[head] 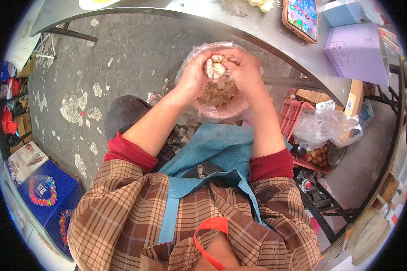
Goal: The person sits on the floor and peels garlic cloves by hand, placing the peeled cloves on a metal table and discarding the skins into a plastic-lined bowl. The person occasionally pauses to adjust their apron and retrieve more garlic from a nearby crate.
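A head of garlic (216,67) is held between my two hands, its pale cloves partly bared. My left hand (196,73) cups it from the left. My right hand (245,66) grips its right side, with the thumb pressed against the cloves. Directly below is a pink bin (217,113) lined with a clear plastic bag (186,62). Dry garlic skins (218,92) are heaped inside it. The fingertips on the far side of the garlic are partly hidden.
Ahead stands a grey metal table (203,13) bearing a phone (302,18), a purple box (356,54) and garlic pieces (262,4). To the right are a red plastic crate (293,117), a plastic bag (325,127) and eggs (318,155). A blue box (47,189) sits at left.
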`<state>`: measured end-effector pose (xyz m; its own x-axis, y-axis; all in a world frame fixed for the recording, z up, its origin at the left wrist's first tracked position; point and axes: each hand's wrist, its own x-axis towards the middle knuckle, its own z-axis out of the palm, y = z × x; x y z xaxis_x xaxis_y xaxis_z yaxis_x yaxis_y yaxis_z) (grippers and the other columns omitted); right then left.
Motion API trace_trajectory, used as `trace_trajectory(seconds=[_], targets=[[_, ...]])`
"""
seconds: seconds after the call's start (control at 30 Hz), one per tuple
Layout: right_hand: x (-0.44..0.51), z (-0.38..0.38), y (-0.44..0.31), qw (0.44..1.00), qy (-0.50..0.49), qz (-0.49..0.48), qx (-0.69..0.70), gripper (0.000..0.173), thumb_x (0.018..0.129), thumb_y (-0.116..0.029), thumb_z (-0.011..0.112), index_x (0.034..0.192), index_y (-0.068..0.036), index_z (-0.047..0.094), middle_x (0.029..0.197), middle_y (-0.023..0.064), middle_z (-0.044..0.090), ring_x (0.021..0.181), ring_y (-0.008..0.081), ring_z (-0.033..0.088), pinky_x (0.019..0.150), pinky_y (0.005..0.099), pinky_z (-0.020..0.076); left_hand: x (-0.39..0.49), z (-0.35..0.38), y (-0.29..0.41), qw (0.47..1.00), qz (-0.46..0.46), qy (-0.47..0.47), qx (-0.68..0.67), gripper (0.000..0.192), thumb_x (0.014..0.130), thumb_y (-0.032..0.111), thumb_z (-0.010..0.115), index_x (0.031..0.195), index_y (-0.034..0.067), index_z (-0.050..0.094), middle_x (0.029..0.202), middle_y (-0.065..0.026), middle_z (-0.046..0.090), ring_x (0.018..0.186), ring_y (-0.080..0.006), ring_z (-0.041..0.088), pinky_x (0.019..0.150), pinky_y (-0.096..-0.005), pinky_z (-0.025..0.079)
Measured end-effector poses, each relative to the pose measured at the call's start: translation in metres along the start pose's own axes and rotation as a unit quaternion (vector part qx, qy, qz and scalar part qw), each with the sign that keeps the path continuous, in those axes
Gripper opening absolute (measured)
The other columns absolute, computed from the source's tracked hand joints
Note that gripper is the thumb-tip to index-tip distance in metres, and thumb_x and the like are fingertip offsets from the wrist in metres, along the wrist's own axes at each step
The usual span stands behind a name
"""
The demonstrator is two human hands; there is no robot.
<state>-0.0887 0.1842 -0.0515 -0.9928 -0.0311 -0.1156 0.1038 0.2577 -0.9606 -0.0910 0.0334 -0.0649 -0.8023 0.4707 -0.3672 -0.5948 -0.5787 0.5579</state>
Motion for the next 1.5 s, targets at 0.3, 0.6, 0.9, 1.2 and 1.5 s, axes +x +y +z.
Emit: trace_trajectory(seconds=[0.3,0.6,0.9,1.2,1.5], targets=[[-0.005,0.005,-0.003,0.999,0.012,0.027,0.024,0.013,0.073,0.006,0.067,0.084,0.0,0.066,0.079,0.0063,0.068,0.073,0.0116,0.063,0.068,0.0243,0.0497,-0.001,0.0,0.0,0.982,0.009,0.093,0.166,0.019,0.088,0.025,0.054,0.089,0.007,0.06,0.073,-0.0018,0.058,0.058,-0.0098,0.054,0.041,-0.0209,0.039],[0.005,-0.006,-0.004,0.966,-0.031,0.081,0.244,0.017,0.075,-0.003,0.066,0.092,0.0,0.065,0.079,0.0046,0.066,0.068,0.0131,0.06,0.061,0.024,0.048,-0.002,0.005,0.002,0.995,0.023,0.067,0.065,0.027,0.091,0.024,0.046,0.097,0.0,0.057,0.075,-0.0082,0.061,0.057,-0.0124,0.056,0.04,-0.0217,0.04],[0.003,0.003,-0.004,0.997,-0.077,-0.014,-0.006,0.019,0.081,-0.017,0.065,0.091,-0.001,0.064,0.083,0.0052,0.064,0.076,0.0152,0.059,0.067,0.028,0.0466,0.001,0.001,-0.006,0.987,0.032,0.07,0.138,0.034,0.092,0.027,0.041,0.102,-0.001,0.058,0.077,-0.0065,0.06,0.059,-0.0119,0.055,0.041,-0.021,0.039],[-0.001,0.012,0.002,0.993,0.01,0.024,0.118,0.01,0.087,-0.011,0.059,0.091,-0.001,0.059,0.08,0.0016,0.059,0.07,0.0098,0.054,0.064,0.0222,0.0425,-0.005,0.001,-0.007,0.977,0.063,0.075,0.188,0.032,0.092,0.027,0.04,0.093,0.002,0.059,0.075,-0.0055,0.059,0.059,-0.0114,0.055,0.043,-0.0229,0.041],[0.006,-0.003,0.007,0.996,-0.078,0.026,0.035,0.02,0.082,-0.021,0.064,0.089,-0.003,0.064,0.09,0.0042,0.065,0.081,0.016,0.06,0.073,0.0296,0.0466,-0.004,0.011,0.003,0.996,-0.012,0.051,0.065,0.034,0.094,0.036,0.048,0.097,0.004,0.057,0.07,-0.0043,0.059,0.052,-0.0107,0.053,0.039,-0.0201,0.036]])
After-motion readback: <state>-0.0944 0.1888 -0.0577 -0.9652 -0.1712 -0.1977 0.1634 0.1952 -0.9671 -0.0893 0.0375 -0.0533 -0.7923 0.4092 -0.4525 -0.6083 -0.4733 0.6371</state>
